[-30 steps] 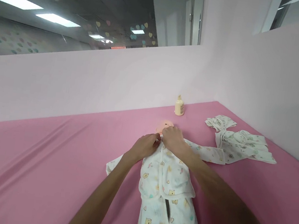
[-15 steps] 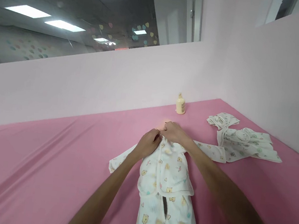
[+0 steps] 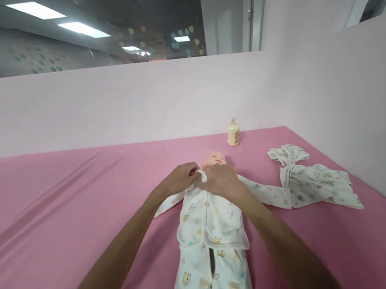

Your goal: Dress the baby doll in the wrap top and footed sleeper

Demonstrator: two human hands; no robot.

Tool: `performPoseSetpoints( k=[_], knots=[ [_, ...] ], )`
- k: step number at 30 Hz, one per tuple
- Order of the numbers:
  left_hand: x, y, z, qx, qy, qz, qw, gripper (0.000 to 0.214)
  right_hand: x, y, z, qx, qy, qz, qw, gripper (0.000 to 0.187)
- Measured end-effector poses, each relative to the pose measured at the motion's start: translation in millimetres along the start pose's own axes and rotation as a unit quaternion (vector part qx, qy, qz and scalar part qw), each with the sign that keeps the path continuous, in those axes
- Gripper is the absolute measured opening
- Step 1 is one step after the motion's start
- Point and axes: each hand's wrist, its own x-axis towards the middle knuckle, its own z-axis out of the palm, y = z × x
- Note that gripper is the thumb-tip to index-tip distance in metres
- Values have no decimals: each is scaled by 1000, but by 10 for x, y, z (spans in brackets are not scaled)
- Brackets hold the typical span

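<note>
A baby doll lies on its back, its pink head (image 3: 215, 157) showing just beyond my hands. It wears a white baby jacket (image 3: 221, 218) printed with bears, and matching trousers (image 3: 193, 280). My left hand (image 3: 180, 179) is closed in a pinch on the jacket's collar edge, lifting a white strip of it by the doll's neck. My right hand (image 3: 222, 182) bends over the other side of the collar, fingers closed at the cloth; its fingertips are partly hidden. The sleeves stretch out to both sides.
A pump bottle (image 3: 234, 133) stands by the back wall. More printed baby clothes (image 3: 321, 186) lie at the right, touching the doll's sleeve end. The pink sheet (image 3: 65, 213) has creases at left. A white wall (image 3: 129, 113) with a window above runs behind.
My left hand has moved slightly left, raising the collar edge and pulling that sleeve inward. My right hand has come down nearer the chest, uncovering the doll's face.
</note>
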Motion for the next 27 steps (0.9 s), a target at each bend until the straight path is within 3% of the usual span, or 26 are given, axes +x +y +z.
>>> performPoseSetpoints(
  k=[3, 8, 12, 17, 21, 27],
  knots=[
    [-26, -22, -52, 37, -21, 2, 999, 21, -5, -59, 46, -27, -26, -7, 999, 18],
    [-76, -55, -116, 64, -49, 5, 997, 23, -4, -21, 58, -34, -5, -10, 999, 19],
    [-99, -31, -76, 48, -85, 57, 994, 23, 5, -17, 103, -59, 9, -14, 998, 21],
    [-84, 64, 49, 58, -73, 117, 989, 16, 63, 24, 144, -58, 26, -14, 998, 20],
    [-100, 133, 19, 37, -71, 109, 991, 15, 86, 146, 26, 62, -20, 1, 998, 6],
    [-175, 199, -115, -13, -82, 114, 990, 17, 65, 319, -129, 274, -108, -35, 955, 19]
  ],
)
